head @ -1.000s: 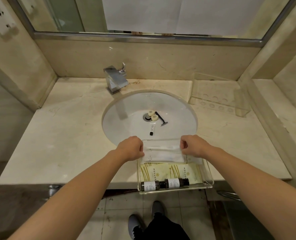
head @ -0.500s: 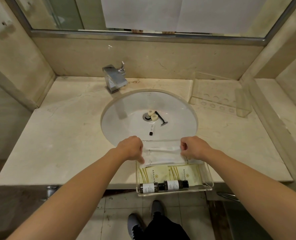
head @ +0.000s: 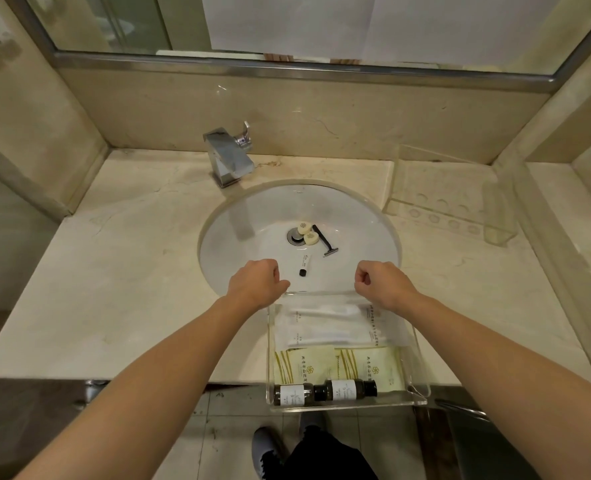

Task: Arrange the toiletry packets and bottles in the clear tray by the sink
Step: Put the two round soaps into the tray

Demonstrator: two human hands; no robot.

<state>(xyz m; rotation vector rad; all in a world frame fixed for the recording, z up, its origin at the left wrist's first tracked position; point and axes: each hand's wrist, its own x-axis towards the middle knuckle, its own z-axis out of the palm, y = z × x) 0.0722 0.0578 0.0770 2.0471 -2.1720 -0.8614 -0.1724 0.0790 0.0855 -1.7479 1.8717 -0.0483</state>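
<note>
Mostly done: white packets (head: 325, 323), yellow sachets (head: 335, 367) and two brown bottles (head: 325, 391) lie in the clear tray (head: 422, 386). Left hand (head: 256, 284) and right hand (head: 379, 284) hover curled, holding nothing; a tube (head: 305, 264) and razor (head: 325, 242) lie in the sink (head: 238, 230).

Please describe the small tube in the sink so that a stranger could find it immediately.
Look into the round white sink basin below the faucet. In front of the drain, toward the person, lies a small white tube. Unlike the two round soaps and the black razor nearby, it has a black cap.
</note>
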